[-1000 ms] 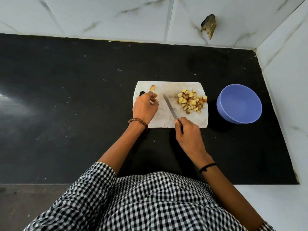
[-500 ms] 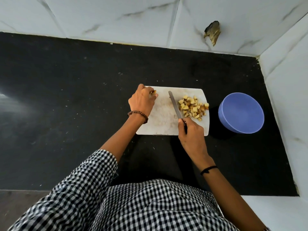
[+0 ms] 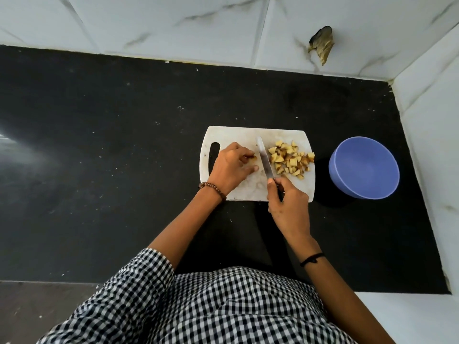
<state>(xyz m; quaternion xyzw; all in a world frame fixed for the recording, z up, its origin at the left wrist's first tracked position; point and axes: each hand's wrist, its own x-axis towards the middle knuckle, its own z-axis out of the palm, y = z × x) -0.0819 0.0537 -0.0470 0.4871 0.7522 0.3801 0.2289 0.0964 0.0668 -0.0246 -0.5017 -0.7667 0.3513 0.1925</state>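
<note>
A white cutting board (image 3: 238, 135) lies on the black counter (image 3: 99, 145). On its right half sits a pile of diced yellow-brown pieces (image 3: 291, 157). My left hand (image 3: 231, 167) rests on the board's left half and pinches one small piece (image 3: 252, 157) between its fingertips. My right hand (image 3: 288, 204) grips the handle of a knife (image 3: 265, 158) at the board's near edge. The blade points away from me, between the pinched piece and the pile.
An empty blue bowl (image 3: 363, 167) stands on the counter right of the board. White marble-tiled walls (image 3: 173, 23) close the back and right side. A dark scrap (image 3: 321, 44) sticks to the back wall. A white ledge (image 3: 407, 319) borders the counter at the near right.
My left hand went to the board's far left corner, took the lone piece there and brought it back beside the blade. The knife has shifted slightly.
</note>
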